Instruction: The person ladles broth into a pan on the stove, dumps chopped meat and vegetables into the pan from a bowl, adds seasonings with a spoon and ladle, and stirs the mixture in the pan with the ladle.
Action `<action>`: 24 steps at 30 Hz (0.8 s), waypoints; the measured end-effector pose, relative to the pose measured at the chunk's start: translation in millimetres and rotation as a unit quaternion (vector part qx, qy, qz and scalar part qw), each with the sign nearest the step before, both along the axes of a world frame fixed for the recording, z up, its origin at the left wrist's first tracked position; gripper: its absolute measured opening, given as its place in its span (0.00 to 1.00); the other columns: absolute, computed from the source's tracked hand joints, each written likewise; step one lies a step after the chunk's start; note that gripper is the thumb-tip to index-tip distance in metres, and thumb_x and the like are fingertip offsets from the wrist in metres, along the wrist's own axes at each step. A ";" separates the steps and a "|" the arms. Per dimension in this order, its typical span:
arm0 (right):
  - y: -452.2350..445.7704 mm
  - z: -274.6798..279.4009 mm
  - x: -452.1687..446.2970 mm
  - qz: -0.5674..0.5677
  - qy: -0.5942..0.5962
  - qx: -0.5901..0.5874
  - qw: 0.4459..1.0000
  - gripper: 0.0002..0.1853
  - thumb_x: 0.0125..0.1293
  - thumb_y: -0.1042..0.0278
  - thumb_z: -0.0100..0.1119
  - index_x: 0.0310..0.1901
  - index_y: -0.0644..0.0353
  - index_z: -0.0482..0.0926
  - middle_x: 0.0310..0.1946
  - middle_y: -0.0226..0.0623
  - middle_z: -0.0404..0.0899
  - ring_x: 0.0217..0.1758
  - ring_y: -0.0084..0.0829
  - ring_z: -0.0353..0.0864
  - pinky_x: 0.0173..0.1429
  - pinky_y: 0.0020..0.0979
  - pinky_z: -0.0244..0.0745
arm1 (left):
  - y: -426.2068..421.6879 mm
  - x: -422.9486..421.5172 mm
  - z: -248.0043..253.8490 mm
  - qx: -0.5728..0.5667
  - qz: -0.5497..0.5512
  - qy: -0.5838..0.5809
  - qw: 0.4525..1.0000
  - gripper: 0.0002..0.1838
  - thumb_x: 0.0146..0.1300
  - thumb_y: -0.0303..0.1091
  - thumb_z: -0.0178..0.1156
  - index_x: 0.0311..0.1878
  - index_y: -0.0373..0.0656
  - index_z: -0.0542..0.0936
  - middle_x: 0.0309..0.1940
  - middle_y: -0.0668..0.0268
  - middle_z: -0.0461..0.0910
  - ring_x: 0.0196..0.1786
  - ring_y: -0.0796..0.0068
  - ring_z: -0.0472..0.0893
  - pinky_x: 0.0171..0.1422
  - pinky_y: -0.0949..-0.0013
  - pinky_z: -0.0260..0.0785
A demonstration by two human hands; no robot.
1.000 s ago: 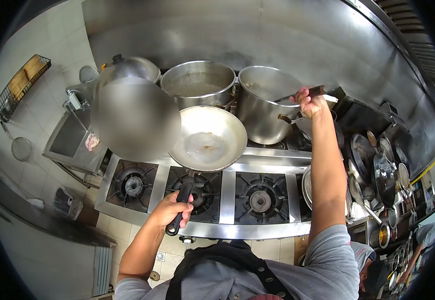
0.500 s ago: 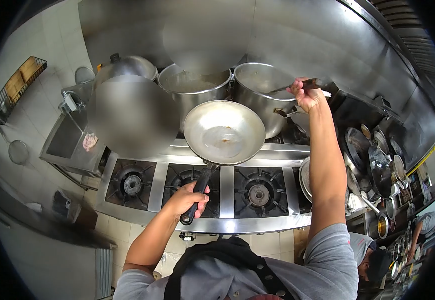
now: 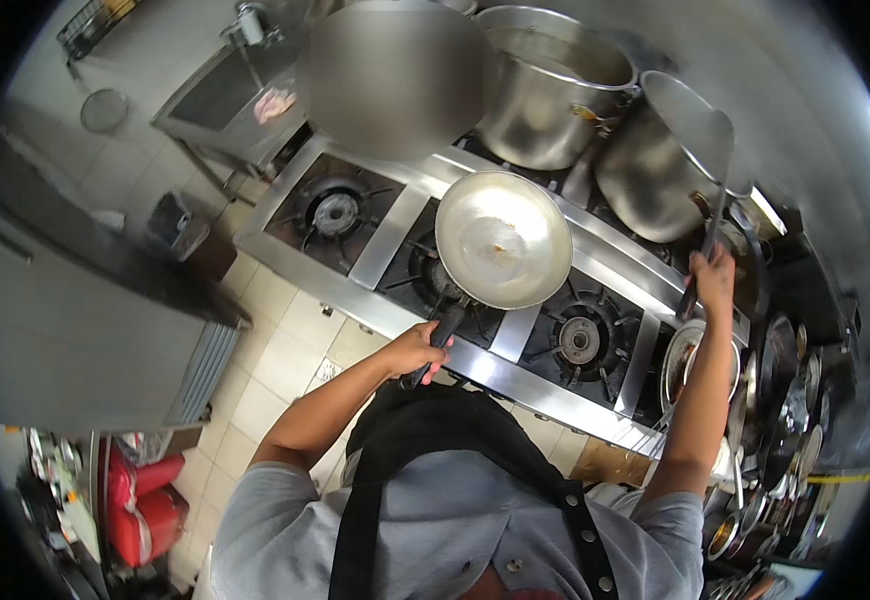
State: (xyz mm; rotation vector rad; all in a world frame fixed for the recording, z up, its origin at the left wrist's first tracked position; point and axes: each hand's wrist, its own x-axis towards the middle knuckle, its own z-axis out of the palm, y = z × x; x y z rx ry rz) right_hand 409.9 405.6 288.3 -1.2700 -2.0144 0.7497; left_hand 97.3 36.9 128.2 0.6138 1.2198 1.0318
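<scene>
My left hand (image 3: pixel 418 352) is closed around the black handle of a metal frying pan (image 3: pixel 505 240). The pan is held above the stove's middle burners, its inside facing up with small brown marks on the bottom. On the right, my right hand (image 3: pixel 713 278) grips the dark handle of a long metal spatula (image 3: pixel 722 150), whose rounded blade points up in front of a tall steel pot (image 3: pixel 655 165). Another steel pot (image 3: pixel 545 110) with liquid in it stands farther left at the back.
The gas stove (image 3: pixel 495 370) has bare burners, including the left burner (image 3: pixel 335 213). More pans (image 3: pixel 780 370) crowd the right side. At the left stand a sink counter (image 3: pixel 225 100) and a bin (image 3: pixel 180 225). A blurred patch hides part of the back.
My view has turned and tilted down. The spatula, before angled over the right pot's rim, now points upward beside it. My left hand still holds the pan, now nearer my body.
</scene>
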 end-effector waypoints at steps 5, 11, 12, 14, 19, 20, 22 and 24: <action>-8.7 -84.5 9.3 -0.177 -0.176 0.125 0.960 0.24 0.63 0.69 0.53 0.58 0.70 0.63 0.43 0.64 0.75 0.51 0.61 0.73 0.56 0.44 0.68 | -10.8 3.3 -52.0 0.014 0.064 -0.051 0.997 0.15 0.53 0.23 0.58 0.44 0.38 0.68 0.18 0.64 0.71 0.14 0.76 0.72 0.17 0.70 0.67; -6.3 -94.8 9.1 -0.128 0.163 -0.098 0.973 0.11 0.65 0.64 0.55 0.43 0.61 0.70 0.17 0.33 0.68 0.14 0.29 0.71 0.19 0.33 0.69 | -21.4 -1.2 -93.4 -0.012 0.078 -0.071 0.994 0.15 0.54 0.23 0.57 0.45 0.42 0.66 0.17 0.66 0.70 0.15 0.76 0.71 0.16 0.71 0.67; -9.9 -96.3 0.6 -0.133 0.229 -0.090 0.960 0.11 0.64 0.60 0.59 0.39 0.56 0.70 0.14 0.23 0.60 0.09 0.15 0.59 0.11 0.22 0.55 | -22.6 -4.4 -96.8 -0.013 0.079 -0.076 0.994 0.15 0.55 0.24 0.57 0.45 0.42 0.67 0.17 0.66 0.70 0.15 0.76 0.71 0.16 0.71 0.66; -23.1 -87.0 -7.1 -0.141 0.263 -0.103 0.949 0.10 0.62 0.59 0.61 0.39 0.53 0.73 0.14 0.22 0.61 0.09 0.16 0.58 0.12 0.23 0.56 | -24.6 -14.7 -103.1 -0.043 0.050 -0.081 0.995 0.16 0.55 0.24 0.57 0.47 0.42 0.67 0.17 0.67 0.70 0.15 0.76 0.71 0.16 0.71 0.66; -104.0 -19.2 -69.7 -0.137 0.312 -0.142 0.930 0.09 0.59 0.53 0.64 0.35 0.45 0.77 0.12 0.16 0.55 0.12 0.12 0.51 0.15 0.18 0.47 | -34.8 -34.5 -157.0 0.010 0.024 -0.127 0.992 0.16 0.59 0.37 0.62 0.46 0.42 0.70 0.21 0.63 0.73 0.15 0.74 0.74 0.15 0.69 0.67; -126.0 -7.0 -86.6 -0.090 0.313 -0.146 0.934 0.13 0.60 0.53 0.63 0.26 0.44 0.69 0.11 0.16 0.53 0.11 0.12 0.50 0.14 0.18 0.45 | -36.2 -37.3 -162.2 0.001 0.016 -0.159 0.987 0.18 0.60 0.38 0.63 0.48 0.42 0.69 0.23 0.62 0.75 0.18 0.71 0.77 0.17 0.69 0.69; -159.6 0.3 -115.9 -0.034 0.394 -0.142 0.907 0.17 0.66 0.57 0.58 0.23 0.47 0.62 0.11 0.19 0.53 0.10 0.11 0.50 0.12 0.18 0.46 | -47.0 -48.5 -146.8 0.005 -0.016 -0.139 0.990 0.30 0.56 0.45 0.67 0.54 0.40 0.64 0.27 0.65 0.78 0.27 0.73 0.79 0.27 0.69 0.71; -193.2 6.1 -140.7 0.051 0.491 -0.194 0.848 0.16 0.70 0.61 0.52 0.24 0.51 0.63 0.12 0.21 0.54 0.09 0.12 0.52 0.10 0.18 0.52 | -66.5 -68.2 -141.1 -0.016 -0.071 0.061 0.995 0.51 0.50 0.56 0.69 0.70 0.42 0.53 0.42 0.61 0.78 0.40 0.71 0.77 0.39 0.64 0.72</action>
